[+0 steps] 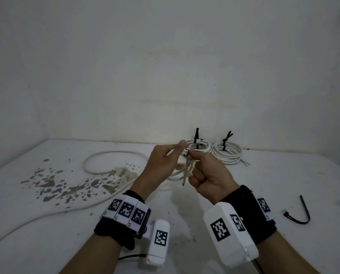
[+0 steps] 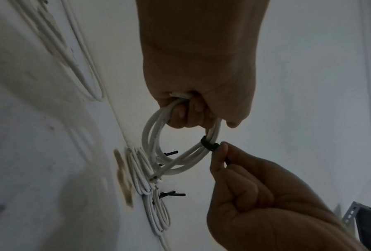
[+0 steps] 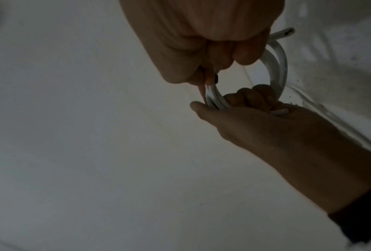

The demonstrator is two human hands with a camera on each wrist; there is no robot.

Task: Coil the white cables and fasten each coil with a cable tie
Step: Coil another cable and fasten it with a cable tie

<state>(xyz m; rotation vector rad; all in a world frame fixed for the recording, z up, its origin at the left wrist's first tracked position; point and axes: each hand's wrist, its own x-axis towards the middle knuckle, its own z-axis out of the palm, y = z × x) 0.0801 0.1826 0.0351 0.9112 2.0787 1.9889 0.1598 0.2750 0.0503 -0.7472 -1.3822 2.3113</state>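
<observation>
Above the table's (image 1: pixel 283 184) middle, the left hand (image 2: pixel 201 68) grips the small springy coil of white cable (image 2: pixel 158 152); the right hand (image 2: pixel 255 195) pinches the thin black cable tie (image 2: pixel 209 145) around its light, stiff strands.

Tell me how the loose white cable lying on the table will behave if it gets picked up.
The loose white cable lies in broad curves without kinks, so it is probably springy rather than limp. Lifted at one point, its long run would likely trail and drag across the table.
</observation>
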